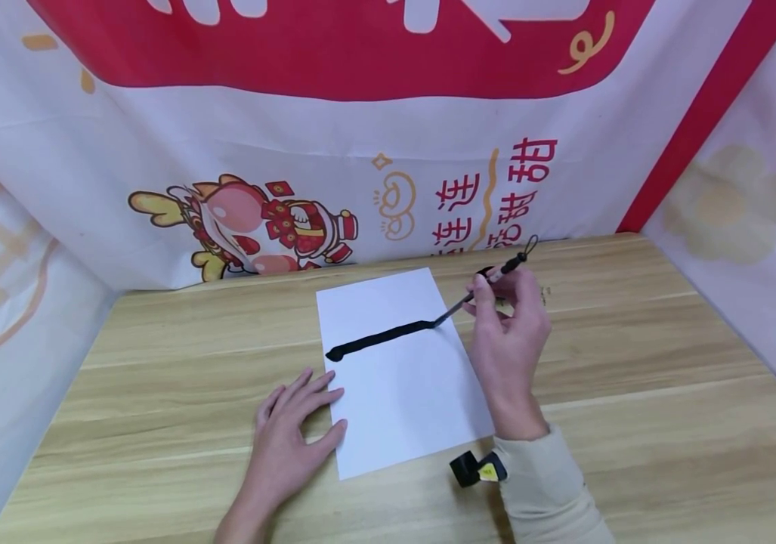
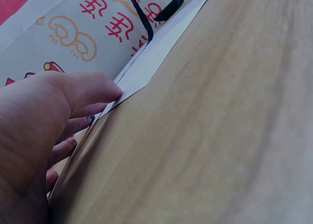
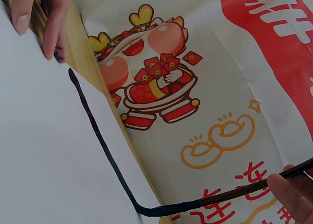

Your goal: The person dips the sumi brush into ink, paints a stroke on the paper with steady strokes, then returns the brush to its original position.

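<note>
A white sheet of paper [image 1: 408, 408] lies on the wooden table with one thick black ink stroke [image 1: 382, 337] running across its upper half. My right hand [image 1: 513, 340] pinches a writing brush [image 1: 462, 302] by its shaft, which slants up to the right. In the right wrist view the brush's dark bristles [image 3: 161, 210] bend against the paper at the stroke's right end. At the sheet's left edge, my left hand [image 1: 292, 434] rests with its fingers spread. The left wrist view shows its thumb [image 2: 95, 89] touching the paper's edge; dark smudges mark some fingertips.
Partly hidden behind my right hand is a small dark round object [image 1: 485, 271] on the table. A black device [image 1: 472, 470] is by the right sleeve [image 1: 551, 483]. Printed cloth [image 1: 279, 121] hangs along the table's back edge and both sides.
</note>
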Demonstrator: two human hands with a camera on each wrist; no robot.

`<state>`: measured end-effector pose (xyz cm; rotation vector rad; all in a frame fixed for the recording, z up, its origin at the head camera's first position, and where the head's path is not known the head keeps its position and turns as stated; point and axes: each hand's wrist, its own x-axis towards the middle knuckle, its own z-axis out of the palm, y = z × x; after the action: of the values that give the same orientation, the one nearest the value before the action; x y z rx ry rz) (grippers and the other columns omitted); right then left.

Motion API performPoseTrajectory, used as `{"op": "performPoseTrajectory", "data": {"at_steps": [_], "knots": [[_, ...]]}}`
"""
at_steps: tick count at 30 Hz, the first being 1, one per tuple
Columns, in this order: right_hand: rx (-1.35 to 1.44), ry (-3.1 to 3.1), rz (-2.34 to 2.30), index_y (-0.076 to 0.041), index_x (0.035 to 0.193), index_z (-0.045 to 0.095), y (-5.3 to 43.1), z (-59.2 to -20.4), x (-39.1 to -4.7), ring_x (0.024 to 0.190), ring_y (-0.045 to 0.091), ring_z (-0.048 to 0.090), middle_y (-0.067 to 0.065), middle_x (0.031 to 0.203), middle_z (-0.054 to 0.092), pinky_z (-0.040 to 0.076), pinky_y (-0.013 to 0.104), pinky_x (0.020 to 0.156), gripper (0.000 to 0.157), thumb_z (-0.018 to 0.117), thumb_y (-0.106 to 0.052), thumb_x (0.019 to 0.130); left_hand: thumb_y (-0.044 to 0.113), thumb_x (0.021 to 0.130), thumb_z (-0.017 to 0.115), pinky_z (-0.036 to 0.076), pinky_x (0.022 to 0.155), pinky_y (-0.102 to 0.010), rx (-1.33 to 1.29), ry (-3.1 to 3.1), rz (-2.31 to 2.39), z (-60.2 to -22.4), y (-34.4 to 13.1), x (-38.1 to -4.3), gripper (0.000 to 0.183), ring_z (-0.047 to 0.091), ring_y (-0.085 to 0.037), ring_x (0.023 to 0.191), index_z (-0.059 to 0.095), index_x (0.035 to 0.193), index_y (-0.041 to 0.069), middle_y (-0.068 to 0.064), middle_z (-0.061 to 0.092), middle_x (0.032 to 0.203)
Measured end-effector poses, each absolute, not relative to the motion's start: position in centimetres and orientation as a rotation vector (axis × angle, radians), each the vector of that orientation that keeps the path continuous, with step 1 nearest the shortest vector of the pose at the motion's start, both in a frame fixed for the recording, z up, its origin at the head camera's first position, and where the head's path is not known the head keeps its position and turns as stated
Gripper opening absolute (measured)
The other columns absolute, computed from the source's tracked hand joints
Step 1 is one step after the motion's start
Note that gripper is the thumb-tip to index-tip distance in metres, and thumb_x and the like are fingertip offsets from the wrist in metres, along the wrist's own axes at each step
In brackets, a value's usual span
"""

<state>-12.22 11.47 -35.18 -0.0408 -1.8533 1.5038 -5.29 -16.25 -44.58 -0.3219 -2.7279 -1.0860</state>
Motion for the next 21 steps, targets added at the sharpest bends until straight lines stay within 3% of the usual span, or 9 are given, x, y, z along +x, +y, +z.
{"op": "performPoseTrajectory", "data": {"at_steps": [6,12,21], "knots": [[-0.054,-1.845,1.524,0.006,0.115,0.060,11.80,-35.18,-12.19,0.099,0.026,0.076,0.009,0.107,0.068,0.067,0.030,0.078,0.022,0.066,-0.014,0.108,0.021,0.087,0.088,0.018,0.126,-0.065,-0.329,-2.720,-1.089,-44.59,-16.25,-5.30,0.042,0.049,-0.035,0.154,0.078,0.127,0.022,0.003,0.066,0.154],[-0.053,-1.832,1.525,0.008,0.116,0.060,11.91,-35.13,-12.17,0.100,0.029,0.077,0.008,0.106,0.067,0.067,0.027,0.077,0.025,0.067,-0.016,0.107,0.023,0.087,0.088,0.017,0.127,-0.065,-0.321,-2.732,-1.090,-44.48,-16.23,-5.28,0.042,0.048,-0.035,0.155,0.078,0.128,0.022,0.004,0.065,0.154],[-0.072,-1.827,1.519,0.006,0.117,0.061,12.09,-35.04,-12.23,0.099,0.012,0.075,0.004,0.106,0.067,0.067,0.028,0.078,0.022,0.067,-0.012,0.107,0.022,0.087,0.088,0.017,0.127,-0.065,-0.314,-2.746,-1.095,-44.36,-16.19,-5.30,0.043,0.047,-0.035,0.155,0.078,0.128,0.022,0.004,0.065,0.155]]}}
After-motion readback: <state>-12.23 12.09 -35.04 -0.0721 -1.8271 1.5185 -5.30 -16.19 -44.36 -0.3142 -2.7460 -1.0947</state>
